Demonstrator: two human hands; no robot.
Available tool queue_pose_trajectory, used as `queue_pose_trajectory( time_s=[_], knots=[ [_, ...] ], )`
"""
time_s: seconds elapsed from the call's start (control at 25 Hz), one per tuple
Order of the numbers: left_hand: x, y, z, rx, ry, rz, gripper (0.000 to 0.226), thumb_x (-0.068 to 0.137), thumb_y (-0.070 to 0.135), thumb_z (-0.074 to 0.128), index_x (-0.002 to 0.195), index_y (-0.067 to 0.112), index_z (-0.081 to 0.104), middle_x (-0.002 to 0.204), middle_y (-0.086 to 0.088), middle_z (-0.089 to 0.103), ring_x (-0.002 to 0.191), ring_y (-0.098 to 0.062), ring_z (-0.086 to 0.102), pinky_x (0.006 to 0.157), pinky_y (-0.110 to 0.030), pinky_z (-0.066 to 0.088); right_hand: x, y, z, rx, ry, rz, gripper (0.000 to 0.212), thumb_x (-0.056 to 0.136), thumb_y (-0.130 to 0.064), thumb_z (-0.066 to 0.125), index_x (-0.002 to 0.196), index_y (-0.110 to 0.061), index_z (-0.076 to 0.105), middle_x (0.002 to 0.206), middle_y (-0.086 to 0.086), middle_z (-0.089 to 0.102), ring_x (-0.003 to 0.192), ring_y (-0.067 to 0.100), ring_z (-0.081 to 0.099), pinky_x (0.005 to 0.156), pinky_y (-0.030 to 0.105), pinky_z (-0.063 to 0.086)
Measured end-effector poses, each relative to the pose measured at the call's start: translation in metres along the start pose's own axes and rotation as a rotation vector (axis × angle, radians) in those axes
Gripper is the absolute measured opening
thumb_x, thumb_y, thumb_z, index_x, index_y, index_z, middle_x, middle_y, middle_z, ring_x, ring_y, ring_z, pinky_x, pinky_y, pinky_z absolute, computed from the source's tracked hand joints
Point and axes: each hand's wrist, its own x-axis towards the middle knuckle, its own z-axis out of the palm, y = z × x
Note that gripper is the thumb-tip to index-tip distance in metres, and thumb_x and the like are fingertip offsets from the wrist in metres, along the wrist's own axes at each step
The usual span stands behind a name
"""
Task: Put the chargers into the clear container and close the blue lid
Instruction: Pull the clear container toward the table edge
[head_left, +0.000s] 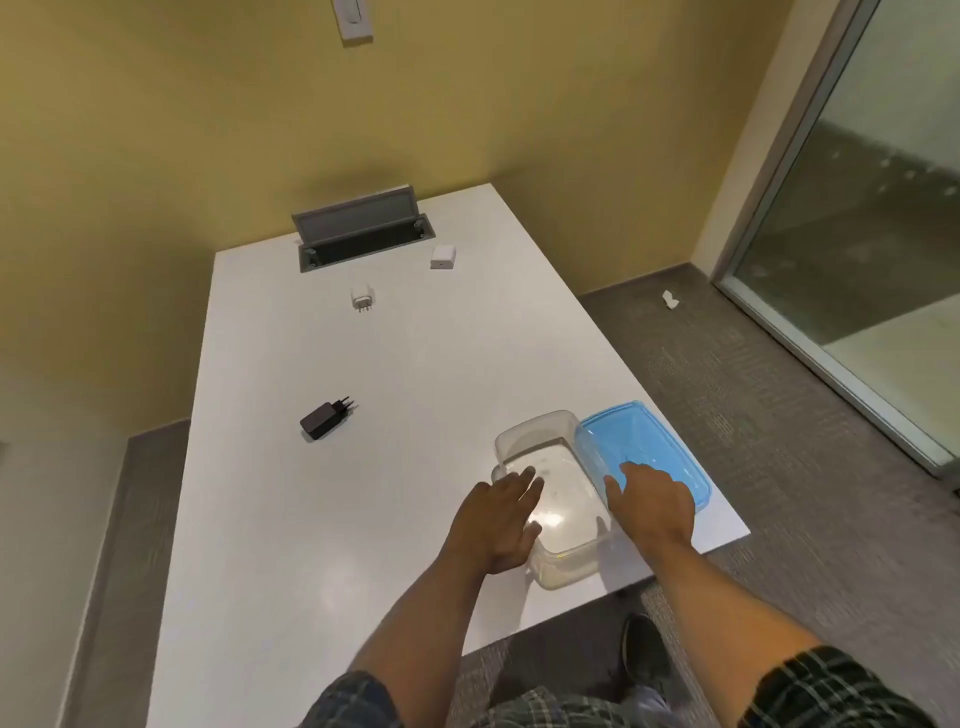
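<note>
Step in hand: the very start, by my reading; the clear container is empty and no charger is in it.
Clear container: at the near right corner of the bench, open side up.
Blue lid: off, lying flat just beside the clear container's right wall, touching or nearly so.
Left hand: spread flat and empty, palm down over the container's left rim, fingers reaching over the opening.
Right hand: open and empty, fingers loosely spread, over the seam between container and lid.
Black charger: left of and beyond the container, well apart, on its side with prongs pointing away.
White pronged charger: farther beyond the container, up the bench.
White block charger: farthest beyond the container, near the cable hatch.
Next move: probably a reach away from the container to the black charger, the closest one; the lid should stay off until all three are in.
Hard to make out: whether either hand touches the container; the container's near left corner sits under the left hand; the white chargers are too small for detail.
</note>
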Motion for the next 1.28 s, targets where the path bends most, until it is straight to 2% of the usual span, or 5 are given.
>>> queue_pose_trajectory(
  time_s=[0.36, 0.64, 0.92, 1.08, 1.28],
  knots=[
    [-0.008, -0.009, 0.009, 0.027, -0.025, -0.049, 0.054, 0.104, 0.045, 0.038, 0.147, 0.015, 0.049, 0.170, -0.006, 0.022, 0.154, -0.027, 0.032, 0.113, -0.043, 0.039, -0.001, -0.003, 0.008, 0.075, -0.167, 0.031, 0.013, 0.098, -0.030, 0.060, 0.100, -0.021, 0.068, 0.086, -0.004, 0.071, 0.073, 0.012, 0.064, 0.064, 0.022, 0.044],
    [-0.018, -0.034, -0.011, -0.133, 0.164, -0.325, 0.070, 0.107, 0.049, 0.030, 0.166, 0.014, 0.011, 0.173, -0.005, 0.009, 0.160, -0.019, 0.015, 0.125, -0.037, 0.024, 0.014, -0.032, 0.005, 0.057, -0.170, -0.133, 0.018, 0.092, -0.014, 0.057, 0.099, -0.023, 0.072, 0.088, -0.003, 0.073, 0.076, 0.021, 0.066, 0.061, 0.027, 0.041],
    [-0.048, -0.079, -0.011, -0.426, 0.044, -0.702, 0.061, 0.105, 0.037, 0.041, 0.159, 0.015, 0.025, 0.141, -0.012, 0.060, 0.128, -0.033, 0.059, 0.102, -0.041, 0.047, 0.022, -0.087, 0.006, 0.029, -0.213, -0.459, 0.048, 0.085, -0.004, 0.047, 0.118, -0.034, 0.065, 0.109, -0.009, 0.069, 0.100, 0.021, 0.063, 0.071, 0.031, 0.044],
    [-0.072, -0.088, -0.002, -0.631, 0.077, -0.802, 0.035, 0.096, 0.023, 0.049, 0.130, 0.022, 0.058, 0.115, -0.011, 0.072, 0.106, -0.031, 0.069, 0.092, -0.040, 0.057, 0.032, -0.113, 0.008, 0.035, -0.202, -0.549, 0.052, 0.087, 0.000, 0.044, 0.121, -0.034, 0.066, 0.110, -0.007, 0.068, 0.101, 0.023, 0.059, 0.069, 0.032, 0.044],
    [-0.088, -0.089, 0.004, -0.821, 0.171, -0.912, 0.033, 0.085, 0.013, 0.052, 0.116, 0.016, 0.064, 0.098, -0.012, 0.076, 0.091, -0.029, 0.075, 0.086, -0.041, 0.061, 0.034, -0.130, 0.014, 0.267, -0.255, -0.475, 0.053, 0.087, 0.006, 0.047, 0.128, -0.022, 0.066, 0.118, -0.001, 0.067, 0.108, 0.021, 0.063, 0.086, 0.035, 0.051]
  ],
)
